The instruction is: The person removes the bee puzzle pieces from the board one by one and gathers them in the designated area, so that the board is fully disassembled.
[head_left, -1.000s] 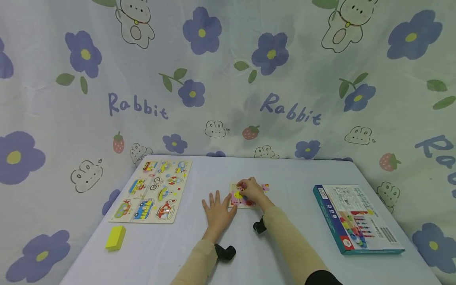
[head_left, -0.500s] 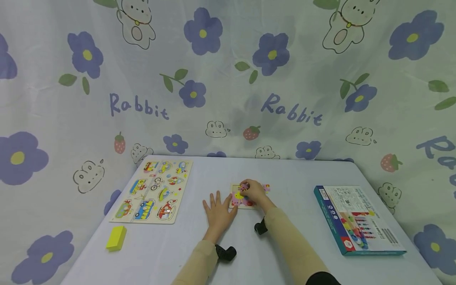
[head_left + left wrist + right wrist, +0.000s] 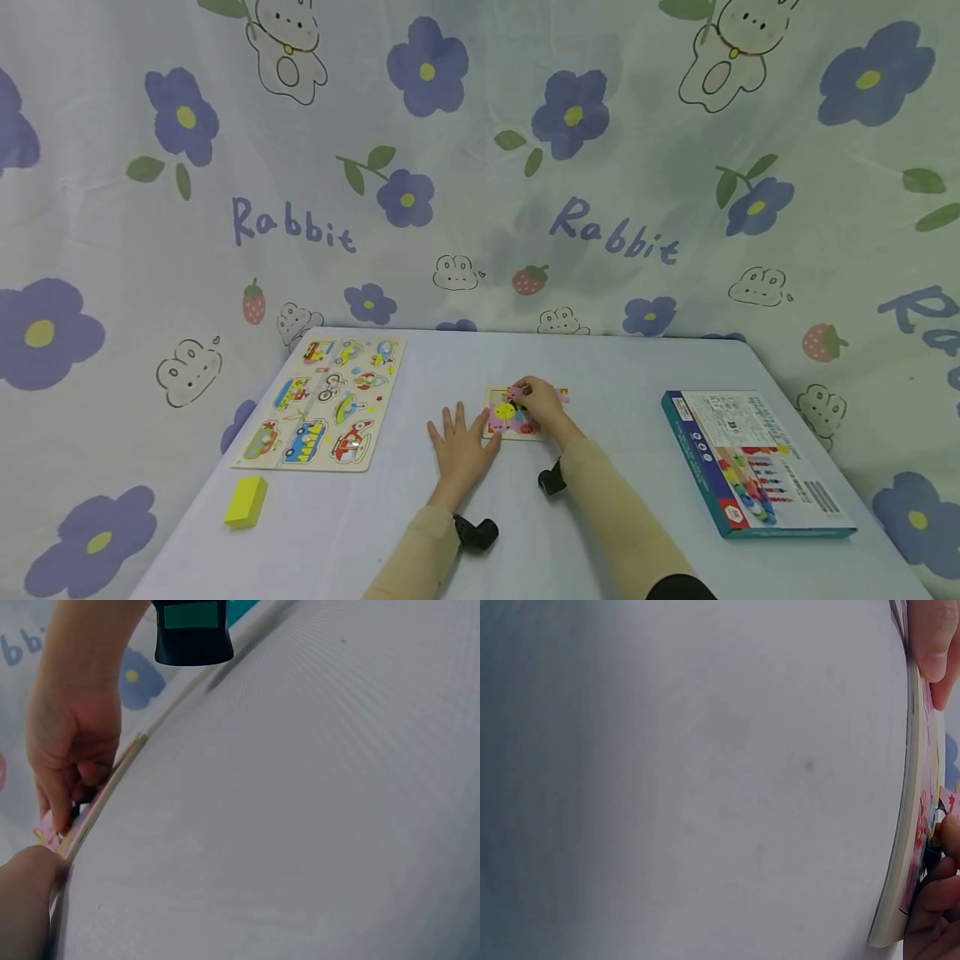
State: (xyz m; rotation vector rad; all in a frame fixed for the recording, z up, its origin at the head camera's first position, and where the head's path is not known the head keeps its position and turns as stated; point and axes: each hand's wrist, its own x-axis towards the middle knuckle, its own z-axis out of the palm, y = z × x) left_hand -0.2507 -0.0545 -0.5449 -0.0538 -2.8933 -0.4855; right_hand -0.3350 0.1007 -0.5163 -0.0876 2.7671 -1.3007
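Observation:
A small jigsaw puzzle in a thin wooden tray (image 3: 901,855) lies mid-table, showing a pink picture with a round yellow shape. My left hand (image 3: 462,454) is spread flat at its left side, thumb and index finger at the tray's edge. Between thumb and fingers, my right hand (image 3: 542,403) pinches a pink puzzle piece (image 3: 949,799) over the upper part of the picture. In the left wrist view the piece (image 3: 46,826) tilts up above the tray. The right fingers hide part of the picture. Another pink piece (image 3: 564,395) lies just right of the tray.
At the left lies a large wooden vehicle puzzle board (image 3: 360,433), with a yellow block (image 3: 246,502) in front of it. A flat teal-edged box (image 3: 757,467) lies at the right. A patterned curtain (image 3: 480,167) hangs behind the white table (image 3: 600,358).
My right hand has shifted slightly to the right over the tray, uncovering more of the yellow shape and turning the pinched puzzle piece. My left hand stays in place.

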